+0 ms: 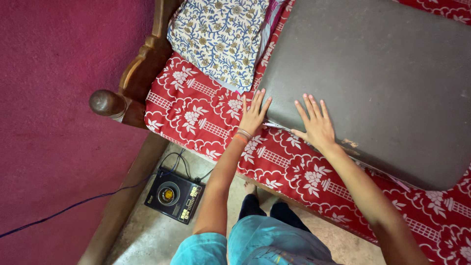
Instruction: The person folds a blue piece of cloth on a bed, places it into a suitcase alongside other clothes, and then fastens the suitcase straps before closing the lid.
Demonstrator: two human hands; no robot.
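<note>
A large dark grey suitcase (378, 78) lies flat on a bed covered with a red sheet with white flowers (196, 113). My left hand (254, 114) lies flat with fingers spread at the suitcase's near left corner, half on the sheet. My right hand (316, 123) rests palm down on the suitcase lid near its front edge, fingers apart. Neither hand holds anything. Thin bangles circle my left wrist.
Folded blue-and-white floral cloth (221, 34) lies at the head of the bed. A dark wooden bedpost (105, 103) and rail stand at left by a maroon wall (54, 98). On the floor sits a small black induction cooker (174, 195) with a cable.
</note>
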